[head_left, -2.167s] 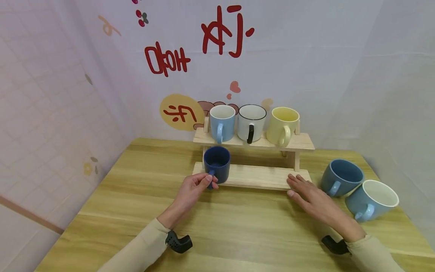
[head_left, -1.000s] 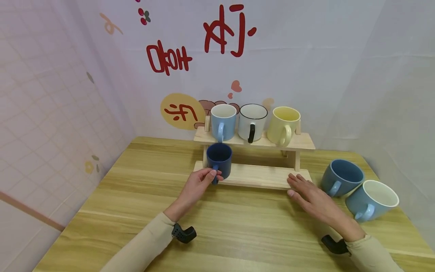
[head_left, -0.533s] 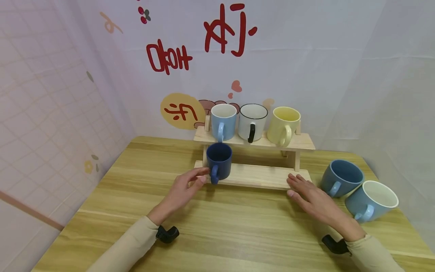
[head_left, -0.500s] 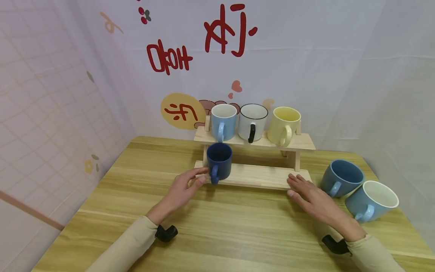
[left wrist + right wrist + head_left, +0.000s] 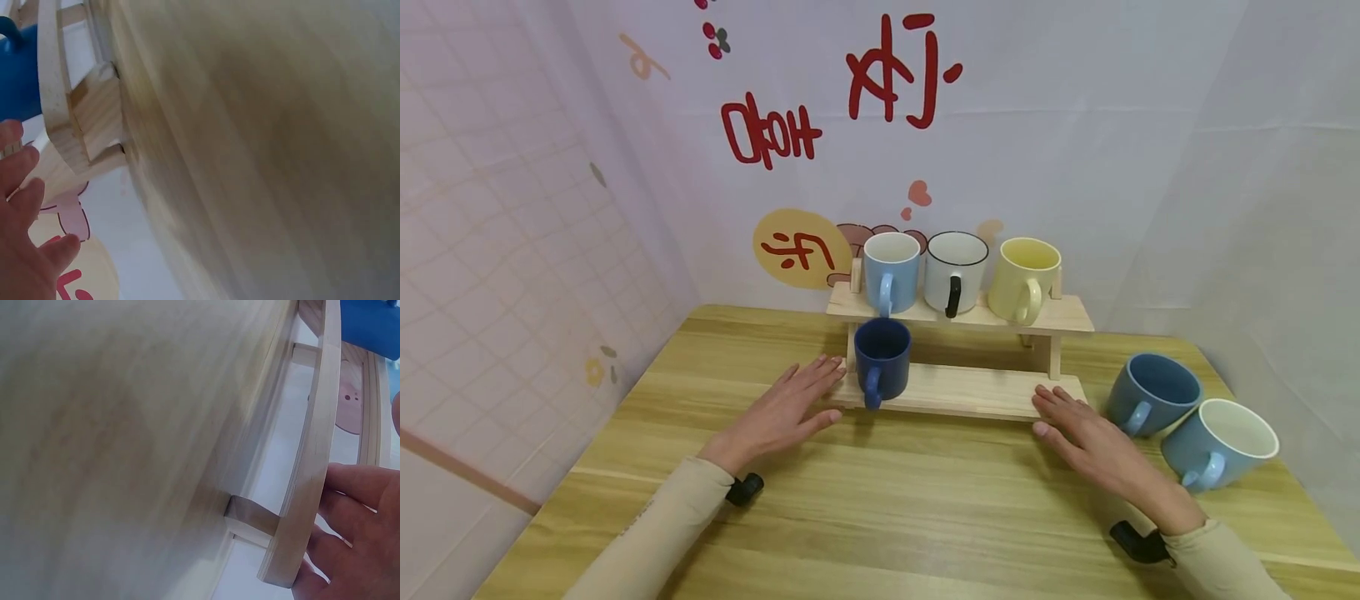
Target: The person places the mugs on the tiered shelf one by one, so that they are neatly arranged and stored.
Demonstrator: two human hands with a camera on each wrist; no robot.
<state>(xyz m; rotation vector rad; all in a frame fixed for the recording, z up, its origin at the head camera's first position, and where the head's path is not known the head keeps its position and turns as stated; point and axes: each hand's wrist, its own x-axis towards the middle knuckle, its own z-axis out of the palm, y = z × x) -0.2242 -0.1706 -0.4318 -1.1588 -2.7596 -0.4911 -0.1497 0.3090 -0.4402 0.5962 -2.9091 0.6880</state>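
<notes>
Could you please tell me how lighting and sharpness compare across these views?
Head view: brightly lit, yellow mug crisp, shadow below the right hand; left wrist view: blurred grain, dim patches on the table; right wrist view: also soft, shelf looking bowed, probably lens distortion.

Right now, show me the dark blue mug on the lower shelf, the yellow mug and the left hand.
dark blue mug [image 5: 891,372]: head view, outer wall, beside its handle
yellow mug [image 5: 1011,287]: head view, outer wall, left of its handle
left hand [image 5: 777,417]: head view, back of the hand
</notes>
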